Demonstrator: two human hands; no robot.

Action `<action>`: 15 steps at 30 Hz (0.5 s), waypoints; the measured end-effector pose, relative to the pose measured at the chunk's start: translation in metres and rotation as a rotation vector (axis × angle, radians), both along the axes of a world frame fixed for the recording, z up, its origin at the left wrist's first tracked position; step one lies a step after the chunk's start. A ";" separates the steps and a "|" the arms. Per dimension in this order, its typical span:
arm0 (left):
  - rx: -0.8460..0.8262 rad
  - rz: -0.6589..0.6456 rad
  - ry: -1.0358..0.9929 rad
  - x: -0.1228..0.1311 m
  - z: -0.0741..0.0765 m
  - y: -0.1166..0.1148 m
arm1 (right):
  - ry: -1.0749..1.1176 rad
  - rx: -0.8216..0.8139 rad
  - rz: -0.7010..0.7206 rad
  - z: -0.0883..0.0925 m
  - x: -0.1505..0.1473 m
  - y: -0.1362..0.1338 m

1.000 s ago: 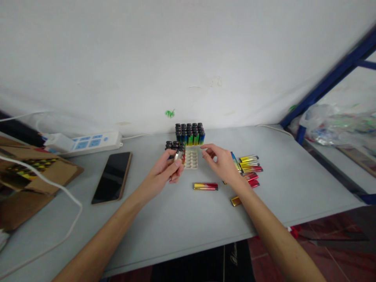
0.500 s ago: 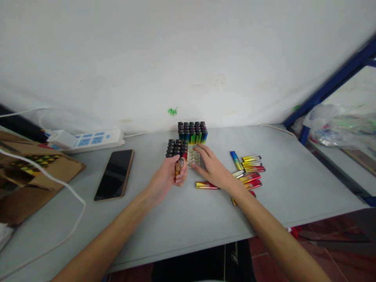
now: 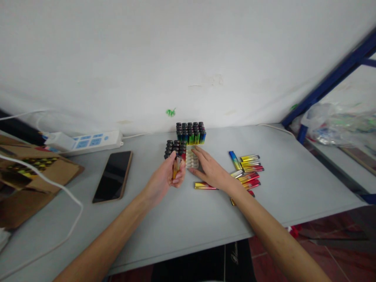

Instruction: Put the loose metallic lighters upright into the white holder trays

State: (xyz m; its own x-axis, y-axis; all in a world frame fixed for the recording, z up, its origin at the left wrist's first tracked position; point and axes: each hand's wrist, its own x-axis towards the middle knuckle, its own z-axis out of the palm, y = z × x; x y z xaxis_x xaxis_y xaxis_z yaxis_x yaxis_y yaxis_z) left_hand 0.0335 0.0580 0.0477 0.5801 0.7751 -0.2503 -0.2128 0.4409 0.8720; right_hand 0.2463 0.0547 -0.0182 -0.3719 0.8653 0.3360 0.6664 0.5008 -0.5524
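Observation:
My left hand is closed around a lighter with a gold body and a metal top, held upright. Just beyond it, a white tray has black-topped lighters standing in its left part, while bare slots show on its right. My right hand rests at the tray's right side, thumb and fingers apart, nothing held. Below that hand lies a gold and red lighter. More lighters, gold, red and one blue-yellow, lie loose to the right.
Against the wall stands a block of blue-green lighters. To the left are a phone, a power strip and an open cardboard box. A white cable loops over the table's left side. A blue frame borders the right.
The lighter in my left hand has tilted slightly, and that hand has shifted a little. My right hand stays by the tray. The whole view has shifted slightly.

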 end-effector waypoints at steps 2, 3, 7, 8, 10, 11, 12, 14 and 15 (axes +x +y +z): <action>0.037 0.005 -0.048 -0.001 0.002 0.001 | -0.004 0.005 0.005 0.000 0.000 0.001; 0.059 0.019 -0.072 -0.002 0.003 0.001 | -0.004 0.005 0.006 0.000 0.000 0.002; 0.200 0.126 -0.133 -0.006 0.013 0.003 | -0.007 -0.016 -0.002 0.003 0.000 0.003; 0.252 0.157 -0.141 -0.008 0.015 0.004 | -0.005 -0.019 -0.004 0.005 0.000 0.003; 0.357 0.224 -0.136 -0.012 0.019 0.006 | -0.001 -0.021 -0.006 0.006 0.000 0.003; 0.411 0.264 -0.118 -0.014 0.020 0.007 | 0.000 -0.020 -0.005 0.006 0.000 0.002; 0.470 0.309 -0.086 -0.016 0.020 0.008 | 0.000 -0.017 -0.004 0.007 0.000 0.002; 0.612 0.400 0.010 -0.020 0.018 0.010 | -0.005 -0.012 0.001 0.007 0.000 0.002; 0.688 0.439 0.065 -0.021 0.017 0.010 | -0.008 -0.011 0.004 0.007 0.000 0.002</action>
